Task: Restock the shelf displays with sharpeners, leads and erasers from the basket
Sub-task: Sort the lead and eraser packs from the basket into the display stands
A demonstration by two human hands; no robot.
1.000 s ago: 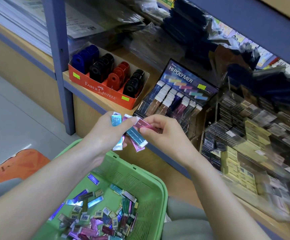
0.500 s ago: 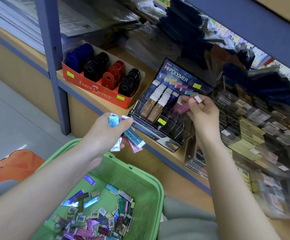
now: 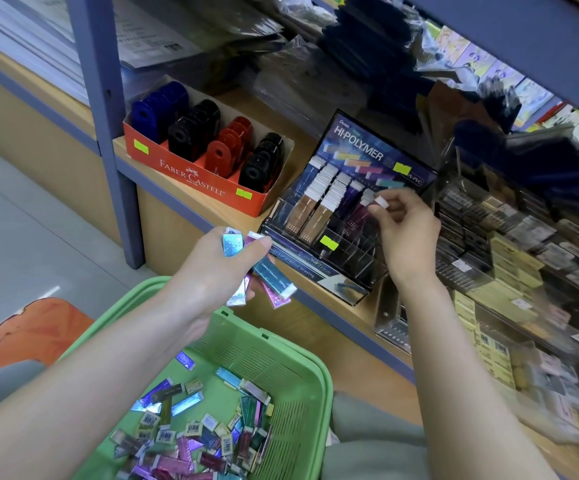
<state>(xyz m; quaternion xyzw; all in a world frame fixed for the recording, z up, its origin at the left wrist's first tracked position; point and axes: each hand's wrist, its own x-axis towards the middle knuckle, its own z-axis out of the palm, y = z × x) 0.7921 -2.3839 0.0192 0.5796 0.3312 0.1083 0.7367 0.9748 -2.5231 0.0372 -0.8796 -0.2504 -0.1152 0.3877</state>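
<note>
My left hand [image 3: 220, 268] grips a fan of slim metallic erasers [image 3: 274, 277], teal, pink and silver, above the green basket [image 3: 270, 355]. Several more erasers [image 3: 194, 441] lie loose on the basket floor. My right hand [image 3: 404, 230] pinches the white end of a purple eraser [image 3: 362, 211] standing in a right-hand slot of the clear Hi-Polymer display rack [image 3: 336, 220] on the shelf. Brown and purple erasers fill the rack's left slots; its front right slots hold nothing.
A red Faber-Castell box [image 3: 194, 178] of blue, black and red sharpeners stands left of the rack. Clear racks of lead cases [image 3: 509, 237] crowd the shelf to the right. A blue shelf post [image 3: 108, 126] rises at left. Wrapped stock sits behind.
My right hand took a purple eraser from the bunch in my left hand, carried it up to the rack and lowered it into a slot. My left hand stayed put.
</note>
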